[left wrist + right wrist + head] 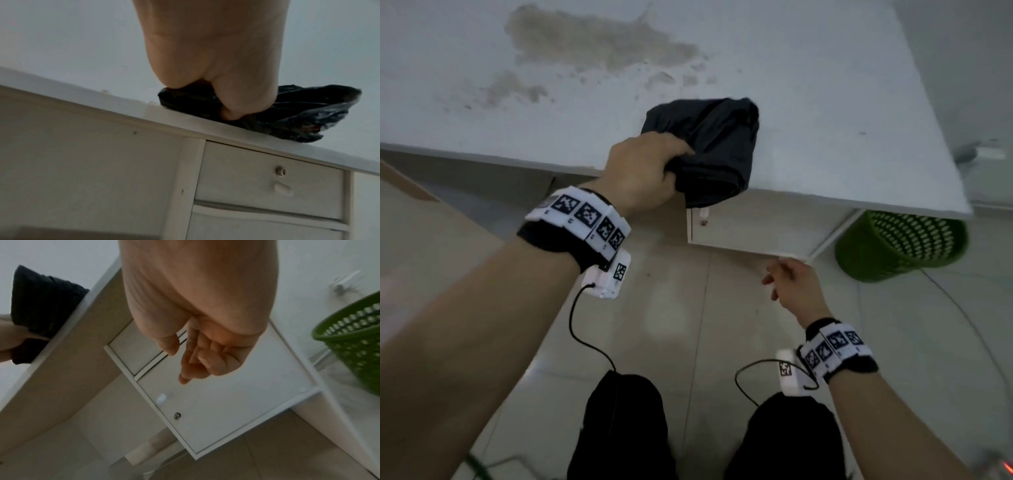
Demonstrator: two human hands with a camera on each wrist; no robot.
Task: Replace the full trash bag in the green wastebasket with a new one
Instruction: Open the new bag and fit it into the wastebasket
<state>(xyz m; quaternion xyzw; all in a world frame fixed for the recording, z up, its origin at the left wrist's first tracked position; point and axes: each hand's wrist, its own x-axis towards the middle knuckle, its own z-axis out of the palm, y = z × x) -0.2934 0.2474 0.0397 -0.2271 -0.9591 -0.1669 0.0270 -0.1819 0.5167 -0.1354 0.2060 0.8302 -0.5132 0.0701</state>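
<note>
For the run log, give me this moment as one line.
left hand: grips bag at desk edge | right hand: empty, low | bin: under desk, unlined

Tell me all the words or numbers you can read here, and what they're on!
There are none to read.
The wristbands carry only black-and-white square code patterns, no letters or numbers.
The black trash bag, the green wastebasket and the desk drawer show no writing.

Bag (714, 150) on desk (825, 102) front edge, wastebasket (900, 246) under desk (right end), drawers (750, 226) between.
</note>
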